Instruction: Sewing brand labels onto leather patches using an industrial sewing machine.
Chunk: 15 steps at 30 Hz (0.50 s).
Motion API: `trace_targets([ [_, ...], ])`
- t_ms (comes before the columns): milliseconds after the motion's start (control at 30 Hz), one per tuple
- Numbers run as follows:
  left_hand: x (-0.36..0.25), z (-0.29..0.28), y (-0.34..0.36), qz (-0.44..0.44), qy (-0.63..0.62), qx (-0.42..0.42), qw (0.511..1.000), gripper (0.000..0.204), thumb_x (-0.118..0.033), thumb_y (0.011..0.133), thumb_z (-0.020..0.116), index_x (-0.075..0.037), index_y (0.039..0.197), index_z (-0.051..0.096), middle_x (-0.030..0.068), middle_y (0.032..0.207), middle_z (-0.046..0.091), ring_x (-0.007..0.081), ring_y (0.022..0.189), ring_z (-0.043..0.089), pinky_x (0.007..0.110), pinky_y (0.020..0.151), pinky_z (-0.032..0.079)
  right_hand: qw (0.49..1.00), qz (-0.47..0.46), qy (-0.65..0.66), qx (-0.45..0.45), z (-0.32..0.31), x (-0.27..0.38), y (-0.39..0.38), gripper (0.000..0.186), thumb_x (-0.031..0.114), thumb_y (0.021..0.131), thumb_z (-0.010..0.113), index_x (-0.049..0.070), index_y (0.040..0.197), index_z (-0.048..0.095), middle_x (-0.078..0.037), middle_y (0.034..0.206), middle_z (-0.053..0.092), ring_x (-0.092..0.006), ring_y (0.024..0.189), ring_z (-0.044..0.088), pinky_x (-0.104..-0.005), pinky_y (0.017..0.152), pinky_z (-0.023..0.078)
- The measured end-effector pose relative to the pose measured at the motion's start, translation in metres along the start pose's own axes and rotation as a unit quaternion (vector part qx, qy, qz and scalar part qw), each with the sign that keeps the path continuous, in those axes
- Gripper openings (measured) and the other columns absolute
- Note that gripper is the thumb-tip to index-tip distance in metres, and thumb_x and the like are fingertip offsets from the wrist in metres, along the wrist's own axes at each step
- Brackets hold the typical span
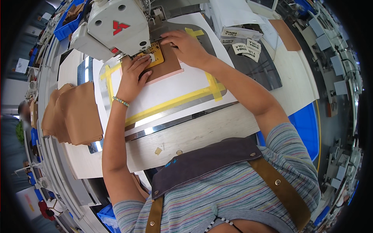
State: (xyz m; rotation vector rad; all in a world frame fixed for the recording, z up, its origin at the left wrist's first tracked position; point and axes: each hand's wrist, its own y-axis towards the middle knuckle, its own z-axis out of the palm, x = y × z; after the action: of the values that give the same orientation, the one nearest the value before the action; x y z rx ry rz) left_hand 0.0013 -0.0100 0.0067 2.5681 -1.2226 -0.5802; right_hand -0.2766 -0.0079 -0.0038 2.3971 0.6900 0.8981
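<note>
Nearest on my feed: dark apron (206, 165), then a strip of pale tabletop (202, 136) with two small scraps (158, 151); some elbow room there, up to the shiny metal strip (148, 131). Blue bin (305, 128) sits off the table's right edge. Brown stack (75, 114) limits the left side. Past the metal, yellow tape (167, 102) frames a white sheet (161, 91); white shows between near tape and brown panel (171, 66), so I've got sliding room on that side.

Panel lies on the sheet under the machine, pink strip (167, 76) along its near edge, yellow plate (159, 59) on top. Left hand (132, 77) rests palm-down at panel and plate, fingers extended, thumb spread away. Right hand (188, 48) is by the panel's far right, fingers bent; can't tell if they pinch anything. Tight at far left: sewing machine head (116, 31) overhangs.

Right of the sheet, pale labels (248, 49) lie loosely. Farther off, blue crate (70, 27) upper left; workshop equipment (342, 87) lines the right.
</note>
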Motion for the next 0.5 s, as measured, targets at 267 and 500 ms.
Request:
trace_targets([
  [267, 0.001, -0.006, 0.002, 0.006, 0.009, 0.025, 1.0, 0.038, -0.016, 0.095, 0.073, -0.004, 0.131, 0.071, 0.0102, 0.143, 0.066, 0.0329, 0.142, 0.054, 0.044, 0.117, 0.042, 0.998, 0.047, -0.032, -0.011, -0.017, -0.007, 0.003, 0.032, 0.004, 0.099, 0.059, 0.011, 0.128, 0.069, -0.011, 0.129, 0.07, -0.0347, 0.117, 0.066, -0.0452, 0.098, 0.055],
  [500, 0.001, -0.008, 0.004, 0.008, 0.012, 0.028, 1.0, 0.037, -0.016, 0.096, 0.073, -0.005, 0.131, 0.072, 0.0098, 0.142, 0.067, 0.0319, 0.14, 0.055, 0.044, 0.117, 0.042, 0.993, 0.08, -0.088, 0.012, -0.025, -0.005, 0.003, 0.03, 0.017, 0.092, 0.066, 0.012, 0.12, 0.072, -0.014, 0.105, 0.077, -0.0385, 0.093, 0.074, -0.0495, 0.079, 0.06],
])
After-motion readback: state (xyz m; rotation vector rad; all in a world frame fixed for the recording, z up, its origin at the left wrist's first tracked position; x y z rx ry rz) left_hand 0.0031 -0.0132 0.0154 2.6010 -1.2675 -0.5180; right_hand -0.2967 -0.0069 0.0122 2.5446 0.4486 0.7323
